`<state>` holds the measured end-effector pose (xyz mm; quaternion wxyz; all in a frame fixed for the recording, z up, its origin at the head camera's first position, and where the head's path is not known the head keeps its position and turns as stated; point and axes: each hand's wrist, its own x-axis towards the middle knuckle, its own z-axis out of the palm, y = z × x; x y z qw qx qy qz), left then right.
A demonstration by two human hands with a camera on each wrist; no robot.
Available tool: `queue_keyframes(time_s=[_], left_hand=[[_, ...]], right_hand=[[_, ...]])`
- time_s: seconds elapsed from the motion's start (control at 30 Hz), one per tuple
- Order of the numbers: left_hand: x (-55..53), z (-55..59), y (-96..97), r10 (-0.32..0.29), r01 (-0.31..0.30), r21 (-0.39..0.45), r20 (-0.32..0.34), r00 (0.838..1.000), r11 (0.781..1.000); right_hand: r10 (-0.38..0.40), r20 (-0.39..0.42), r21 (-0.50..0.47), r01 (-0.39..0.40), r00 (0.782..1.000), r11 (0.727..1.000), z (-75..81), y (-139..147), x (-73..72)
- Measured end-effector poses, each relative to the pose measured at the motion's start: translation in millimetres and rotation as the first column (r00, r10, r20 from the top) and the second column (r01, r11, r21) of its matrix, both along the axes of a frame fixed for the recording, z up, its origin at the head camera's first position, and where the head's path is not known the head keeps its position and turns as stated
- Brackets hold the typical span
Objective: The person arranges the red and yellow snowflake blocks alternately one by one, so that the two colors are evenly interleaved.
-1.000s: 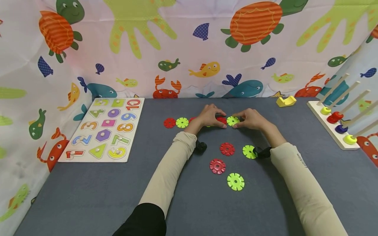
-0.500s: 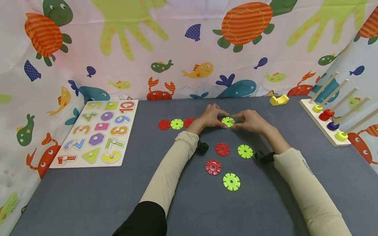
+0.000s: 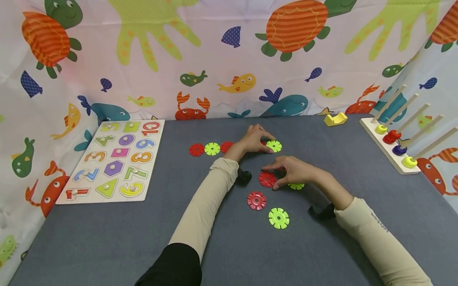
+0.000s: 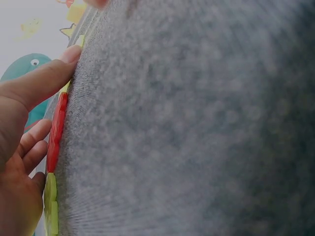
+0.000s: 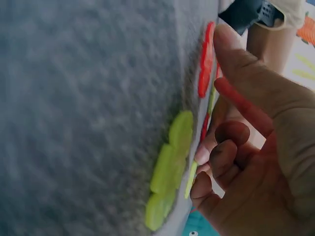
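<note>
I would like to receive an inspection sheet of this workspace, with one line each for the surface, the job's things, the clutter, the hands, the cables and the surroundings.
Surface: grey table.
Job's things: disc row, red and green, partly hidden by a hand; nearer the person, upper red disc, covered green disc (partly hidden), lower red disc, lower green disc.
Clutter: number board left; yellow block and peg stand right.
Hands: left hand holds the row's end green disc; right hand at the upper red disc, grip unclear.
Cables: nothing seen.
Surroundings: printed cloth behind and at both sides.
</note>
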<state>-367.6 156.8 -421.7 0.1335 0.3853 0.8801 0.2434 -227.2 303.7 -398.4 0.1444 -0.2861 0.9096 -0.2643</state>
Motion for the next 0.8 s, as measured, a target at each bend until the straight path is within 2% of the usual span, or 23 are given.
queue_keyframes(time_s=[0.17, 0.5, 0.8], left_hand=[[0.2, -1.4, 0.1, 0.002, -0.002, 0.007, -0.014, 1.000, 1.000], [0.6, 0.4, 0.7, 0.009, -0.009, 0.008, -0.010, 1.000, 1.000], [1.1, 0.3, 1.0, 0.014, -0.014, 0.014, 0.008, 1.000, 1.000]], right_hand=[[-0.002, 0.003, 0.023, 0.001, 1.000, 1.000, -2.3, -1.7, -0.1], [-0.003, -0.022, -0.004, 0.003, 1.000, 1.000, -4.0, -2.0, -1.6], [-0.006, -0.084, 0.008, 0.007, 0.996, 1.000, -4.8, -1.2, 0.9]])
